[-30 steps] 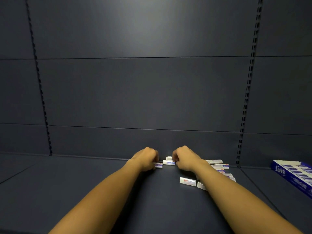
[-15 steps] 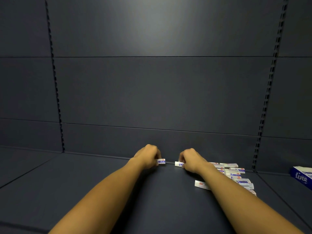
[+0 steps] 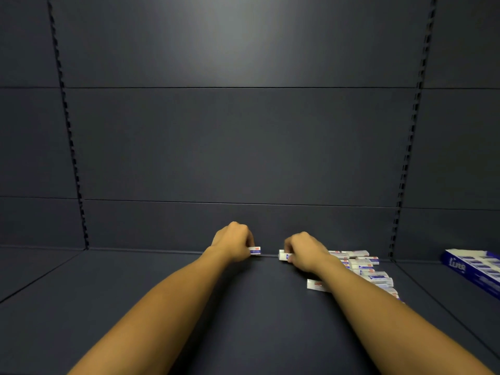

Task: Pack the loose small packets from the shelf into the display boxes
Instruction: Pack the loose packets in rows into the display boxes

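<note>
Gathering step: the left hand [image 3: 234, 243] pinches one packet [image 3: 255, 250], the right hand [image 3: 304, 253] grips another packet [image 3: 283, 256]; next, carrying them to the display box [image 3: 472, 267].

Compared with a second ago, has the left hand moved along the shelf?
Yes: the left hand has shifted slightly left, away from the loose packets beside the right hand.

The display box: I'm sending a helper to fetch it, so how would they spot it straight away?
Look along the dark shelf to its far right edge, past the slotted upright on the back wall. There lies the display box, partly cut off by the picture. Unlike the small white loose packets heaped by the right hand, it is large, blue and holds packets in rows.
</note>
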Demonstrator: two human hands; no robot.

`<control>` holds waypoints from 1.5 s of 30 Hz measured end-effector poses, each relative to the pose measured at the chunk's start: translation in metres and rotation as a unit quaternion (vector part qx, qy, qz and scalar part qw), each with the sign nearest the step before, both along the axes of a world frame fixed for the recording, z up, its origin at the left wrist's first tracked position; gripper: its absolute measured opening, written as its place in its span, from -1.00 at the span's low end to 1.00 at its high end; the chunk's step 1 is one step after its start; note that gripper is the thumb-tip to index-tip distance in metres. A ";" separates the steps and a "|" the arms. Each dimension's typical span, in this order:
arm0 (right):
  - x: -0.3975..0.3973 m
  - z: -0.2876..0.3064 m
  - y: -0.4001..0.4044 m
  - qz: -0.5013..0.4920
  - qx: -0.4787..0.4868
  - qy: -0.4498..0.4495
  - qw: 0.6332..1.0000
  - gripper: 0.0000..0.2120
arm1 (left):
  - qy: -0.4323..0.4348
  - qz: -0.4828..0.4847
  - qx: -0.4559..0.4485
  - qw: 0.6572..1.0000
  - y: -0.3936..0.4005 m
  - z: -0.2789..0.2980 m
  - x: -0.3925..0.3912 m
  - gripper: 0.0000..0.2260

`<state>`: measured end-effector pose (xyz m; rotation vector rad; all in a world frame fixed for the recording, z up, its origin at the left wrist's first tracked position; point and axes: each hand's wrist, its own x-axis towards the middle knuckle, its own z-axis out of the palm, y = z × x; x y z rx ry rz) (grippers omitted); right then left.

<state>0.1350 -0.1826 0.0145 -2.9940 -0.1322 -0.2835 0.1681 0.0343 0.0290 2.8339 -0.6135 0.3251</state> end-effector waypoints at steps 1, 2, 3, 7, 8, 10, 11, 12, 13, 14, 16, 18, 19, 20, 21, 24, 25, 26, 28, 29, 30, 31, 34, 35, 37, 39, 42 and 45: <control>-0.003 0.003 -0.003 -0.005 0.001 -0.006 1.000 -0.89 | 0.002 -0.003 -0.004 1.000 -0.004 0.002 0.000 -0.82; -0.007 0.007 -0.007 -0.011 0.005 -0.011 1.000 -0.88 | 0.005 -0.008 -0.005 1.000 -0.008 0.003 0.001 -0.81; -0.011 0.010 -0.011 -0.019 0.009 -0.015 1.000 -0.88 | 0.007 -0.015 -0.002 1.000 -0.014 0.005 0.001 -0.80; -0.031 0.022 -0.038 -0.061 0.013 -0.023 0.998 -0.86 | 0.001 -0.054 0.006 0.999 -0.041 0.009 0.000 -0.80; -0.037 0.024 -0.046 -0.072 0.012 -0.024 0.997 -0.84 | -0.002 -0.065 0.008 0.998 -0.050 0.010 -0.001 -0.82; -0.050 0.027 -0.064 -0.095 0.011 -0.028 0.995 -0.81 | -0.004 -0.090 0.008 0.996 -0.068 0.012 -0.004 -0.85; -0.057 0.029 -0.073 -0.108 0.012 -0.033 0.994 -0.81 | -0.006 -0.103 0.007 0.995 -0.077 0.013 -0.006 -0.85; -0.064 0.030 -0.082 -0.120 0.013 -0.039 0.992 -0.80 | -0.011 -0.115 0.006 0.993 -0.087 0.014 -0.009 -0.84; -0.072 0.032 -0.090 -0.132 0.012 -0.044 0.990 -0.80 | -0.018 -0.125 0.008 0.992 -0.096 0.016 -0.012 -0.83; -0.080 0.033 -0.098 -0.142 0.011 -0.048 0.989 -0.79 | -0.025 -0.132 0.009 0.991 -0.106 0.018 -0.015 -0.82; -0.098 0.036 -0.116 -0.162 0.013 -0.051 0.985 -0.79 | -0.035 -0.142 0.011 0.989 -0.126 0.022 -0.024 -0.79; -0.116 0.040 -0.136 -0.182 0.015 -0.057 0.982 -0.80 | -0.048 -0.153 0.010 0.987 -0.148 0.026 -0.035 -0.79; -0.126 0.043 -0.146 -0.192 0.015 -0.059 0.979 -0.81 | -0.056 -0.158 0.010 0.986 -0.158 0.028 -0.041 -0.79; -0.136 0.045 -0.157 -0.203 0.016 -0.061 0.977 -0.80 | -0.063 -0.163 0.012 0.985 -0.170 0.030 -0.048 -0.80; -0.147 0.047 -0.167 -0.212 0.018 -0.062 0.975 -0.80 | -0.070 -0.168 0.015 0.983 -0.181 0.031 -0.056 -0.80; -0.180 0.051 -0.198 -0.238 0.023 -0.060 0.969 -0.80 | -0.086 -0.176 0.031 0.980 -0.216 0.033 -0.084 -0.79; -0.192 0.052 -0.208 -0.245 0.025 -0.056 0.968 -0.81 | -0.090 -0.179 0.036 0.979 -0.228 0.034 -0.094 -0.78; -0.204 0.052 -0.218 -0.251 0.027 -0.052 0.966 -0.82 | -0.091 -0.183 0.041 0.978 -0.239 0.035 -0.104 -0.78; -0.229 0.051 -0.238 -0.262 0.024 -0.050 0.963 -0.84 | -0.089 -0.192 0.046 0.976 -0.262 0.036 -0.127 -0.80; -0.241 0.051 -0.247 -0.268 0.022 -0.052 0.962 -0.85 | -0.086 -0.195 0.047 0.976 -0.272 0.036 -0.139 -0.80; -0.253 0.050 -0.255 -0.273 0.020 -0.053 0.960 -0.85 | -0.081 -0.198 0.046 0.976 -0.282 0.036 -0.151 -0.80; -0.265 0.049 -0.264 -0.277 0.022 -0.053 0.959 -0.84 | -0.076 -0.199 0.045 0.976 -0.292 0.035 -0.162 -0.80; -0.298 0.045 -0.289 -0.278 0.029 -0.048 0.959 -0.80 | -0.066 -0.194 0.035 0.978 -0.317 0.033 -0.194 -0.80; -0.309 0.044 -0.297 -0.277 0.030 -0.048 0.959 -0.80 | -0.064 -0.192 0.030 0.979 -0.325 0.032 -0.204 -0.81; -0.330 0.040 -0.311 -0.279 0.029 -0.047 0.959 -0.82 | -0.057 -0.192 0.027 0.979 -0.340 0.029 -0.222 -0.81; -0.349 0.035 -0.323 -0.278 0.027 -0.045 0.959 -0.85 | -0.048 -0.194 0.023 0.980 -0.352 0.026 -0.239 -0.82; -0.376 0.027 -0.341 -0.280 0.017 -0.037 0.959 -0.89 | -0.035 -0.198 0.015 0.979 -0.370 0.021 -0.261 -0.92; -0.398 0.021 -0.360 -0.281 0.016 -0.032 0.959 -0.92 | -0.020 -0.203 0.009 0.979 -0.389 0.015 -0.281 -0.96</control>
